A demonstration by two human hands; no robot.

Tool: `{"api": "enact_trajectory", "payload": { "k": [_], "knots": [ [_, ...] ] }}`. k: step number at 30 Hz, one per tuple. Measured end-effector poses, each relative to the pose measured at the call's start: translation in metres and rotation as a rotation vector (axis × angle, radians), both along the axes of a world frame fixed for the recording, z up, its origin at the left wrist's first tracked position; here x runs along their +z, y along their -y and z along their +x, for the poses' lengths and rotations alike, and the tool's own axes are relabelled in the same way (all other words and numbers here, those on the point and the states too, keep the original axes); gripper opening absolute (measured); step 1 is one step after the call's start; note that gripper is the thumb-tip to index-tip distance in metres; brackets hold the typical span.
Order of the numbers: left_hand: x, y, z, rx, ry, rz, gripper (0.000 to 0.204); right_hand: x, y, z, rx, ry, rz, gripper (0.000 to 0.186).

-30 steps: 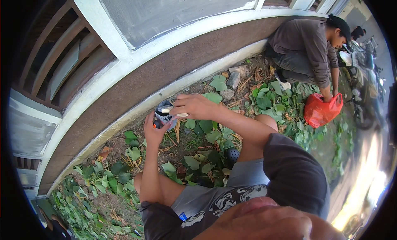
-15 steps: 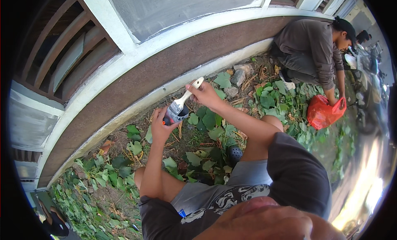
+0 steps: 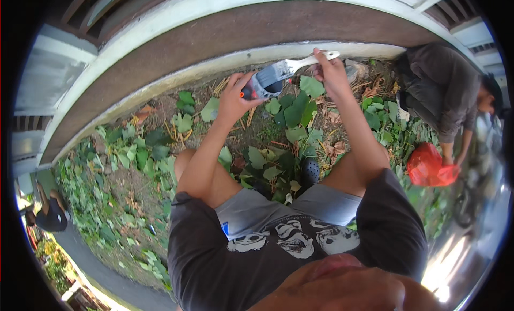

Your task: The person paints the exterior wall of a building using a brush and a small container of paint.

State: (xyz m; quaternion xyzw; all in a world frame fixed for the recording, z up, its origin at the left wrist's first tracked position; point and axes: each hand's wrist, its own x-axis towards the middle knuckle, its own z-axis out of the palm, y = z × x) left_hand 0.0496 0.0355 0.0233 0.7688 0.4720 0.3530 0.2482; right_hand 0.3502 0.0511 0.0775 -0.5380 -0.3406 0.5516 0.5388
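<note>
My left hand grips a small paint container from the side, with grey smears around its rim and an orange spot beside my fingers. My right hand holds the white handle of a paintbrush, whose grey-coated bristles rest over the container's mouth. Both are held above leaf-strewn ground, in front of a low brown wall with a whitish base strip.
A co-worker crouches at the right with hands at a red plastic bag. Another person is low at the far left beside a grey path. Rocks lie by the wall. Blurred motorbikes line the far right.
The brush has risen out of the container and tipped nearly level, its bristles at the rim. Both hands have moved up and rightward in view as the whole scene shifted.
</note>
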Motion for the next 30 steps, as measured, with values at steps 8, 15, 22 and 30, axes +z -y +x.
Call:
{"api": "enact_trajectory", "payload": {
  "k": [8, 15, 22, 30],
  "knots": [
    [-0.010, 0.008, -0.021, 0.161, -0.143, 0.059, 0.079, 0.035, 0.008, -0.026, -0.015, 0.645, 0.338, 0.027],
    [-0.009, 0.009, -0.017, 0.207, -0.160, 0.008, 0.076, 0.048, 0.013, -0.030, -0.046, 0.828, 0.401, 0.024],
    [0.004, -0.002, -0.001, 0.214, -0.015, -0.042, 0.078, 0.082, 0.004, 0.039, -0.308, 0.487, 0.288, 0.027],
    [-0.023, -0.003, -0.010, 0.150, -0.043, 0.061, 0.079, 0.127, 0.012, 0.171, -0.691, 0.322, 0.622, 0.034]
  ]
}}
